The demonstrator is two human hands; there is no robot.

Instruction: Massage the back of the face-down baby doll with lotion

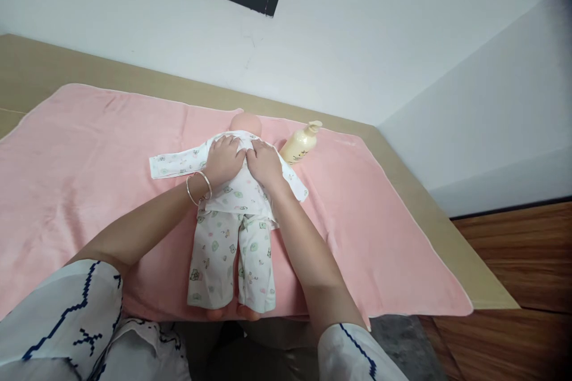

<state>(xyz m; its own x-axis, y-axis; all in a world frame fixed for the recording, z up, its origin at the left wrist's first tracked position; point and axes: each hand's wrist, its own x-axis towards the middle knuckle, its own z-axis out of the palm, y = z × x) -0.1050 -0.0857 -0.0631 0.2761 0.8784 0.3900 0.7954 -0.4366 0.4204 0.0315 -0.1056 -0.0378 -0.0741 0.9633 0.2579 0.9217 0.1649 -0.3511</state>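
Note:
A baby doll lies on its back on a pink towel, dressed in a white printed top and trousers. My left hand, with bangles at the wrist, rests on the doll's chest with its fingers curled into the top's fabric near the collar. My right hand lies beside it, touching it, fingers also bent onto the fabric. The doll's face is mostly hidden behind my hands. One sleeve stretches out flat to the left.
A cream pump bottle lies on the towel just right of the doll's head. The towel covers a wooden table set against a white wall. Wooden floor shows at the right.

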